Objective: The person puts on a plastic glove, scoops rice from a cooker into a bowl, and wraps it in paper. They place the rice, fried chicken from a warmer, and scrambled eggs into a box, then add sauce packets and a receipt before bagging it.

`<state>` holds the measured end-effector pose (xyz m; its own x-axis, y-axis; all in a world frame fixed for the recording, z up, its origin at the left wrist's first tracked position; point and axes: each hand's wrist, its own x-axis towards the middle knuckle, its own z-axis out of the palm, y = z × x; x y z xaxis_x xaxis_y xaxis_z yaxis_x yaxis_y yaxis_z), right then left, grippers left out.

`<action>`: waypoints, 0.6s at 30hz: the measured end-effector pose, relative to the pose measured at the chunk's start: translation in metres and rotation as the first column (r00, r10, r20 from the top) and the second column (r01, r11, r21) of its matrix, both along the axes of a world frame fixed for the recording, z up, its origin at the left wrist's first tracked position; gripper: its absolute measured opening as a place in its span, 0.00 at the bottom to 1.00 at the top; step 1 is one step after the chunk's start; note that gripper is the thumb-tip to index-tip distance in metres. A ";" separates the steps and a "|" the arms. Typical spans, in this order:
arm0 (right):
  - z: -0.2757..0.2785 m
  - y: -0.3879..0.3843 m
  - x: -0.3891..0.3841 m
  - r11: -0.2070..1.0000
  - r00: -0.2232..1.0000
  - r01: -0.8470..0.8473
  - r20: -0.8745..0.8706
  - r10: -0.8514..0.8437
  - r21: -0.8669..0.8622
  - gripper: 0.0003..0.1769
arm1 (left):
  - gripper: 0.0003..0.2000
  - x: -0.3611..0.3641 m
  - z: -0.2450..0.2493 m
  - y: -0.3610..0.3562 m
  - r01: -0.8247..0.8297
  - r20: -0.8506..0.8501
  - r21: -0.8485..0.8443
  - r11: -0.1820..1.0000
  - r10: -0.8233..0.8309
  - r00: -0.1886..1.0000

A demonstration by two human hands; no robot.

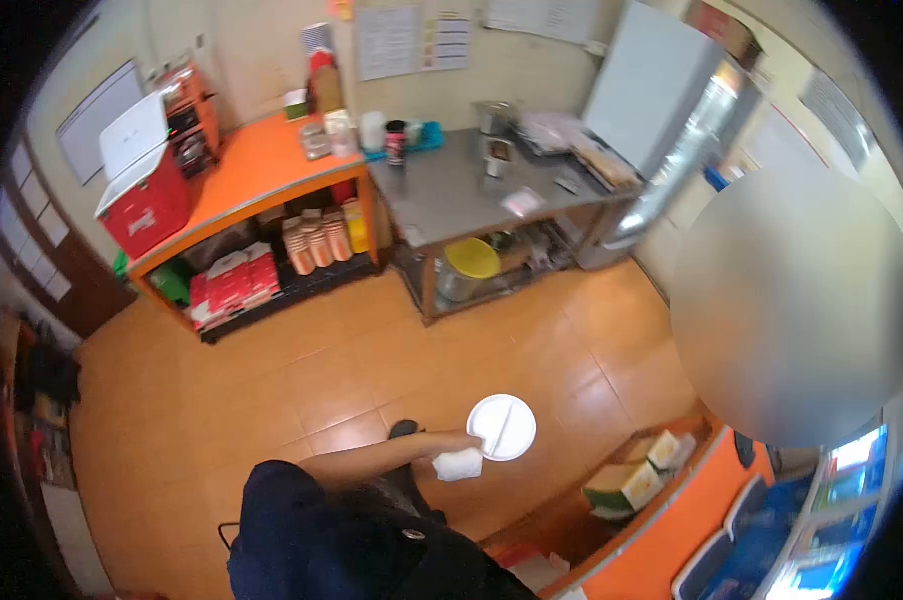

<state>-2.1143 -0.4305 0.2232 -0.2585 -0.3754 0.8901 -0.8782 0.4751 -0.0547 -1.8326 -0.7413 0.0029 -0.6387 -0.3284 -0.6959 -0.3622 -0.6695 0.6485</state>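
Note:
My left hand (461,441), on a bare forearm reaching right from a dark sleeve, is closed at the rim of a round white plate (518,430). A thin pale line runs across the plate, a divider or a piece of cutlery. Bunched white cloth or paper (459,464) hangs at the same hand, just below the fingers. Both are held out over the tiled floor, in front of my dark shoes. My right hand is out of view, beyond my dark shirt.
An orange counter (262,150) with a red cool box (147,205) stands at the back left. Beside it is a steel table (442,195) with a yellow-lidded pot (472,258) underneath. A blurred shape covers the right. Another orange counter (662,510) with boxes and screens is lower right.

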 end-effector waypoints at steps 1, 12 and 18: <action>-0.006 -0.060 0.025 0.979 0.978 -0.199 0.077 0.195 0.046 0.26 | 0.16 0.032 0.002 -0.015 -0.067 -0.009 0.013 0.998 0.067 0.998; -0.096 -0.544 0.439 -0.209 -0.073 -0.973 0.733 0.677 0.096 0.24 | 0.20 0.397 0.050 -0.190 -0.503 0.027 -0.204 0.840 0.519 0.855; -0.083 -0.716 0.615 -0.489 -0.374 -0.815 0.362 0.854 0.311 0.11 | 0.24 0.568 0.097 -0.284 -0.697 0.017 -0.197 0.689 0.713 0.701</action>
<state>-1.4996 -1.1467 0.1406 0.7969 -0.1956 0.5716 -0.0824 -0.9725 -0.2179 -1.2641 -1.0252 0.0995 -0.1127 -0.7702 -0.6278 0.1140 -0.6377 0.7618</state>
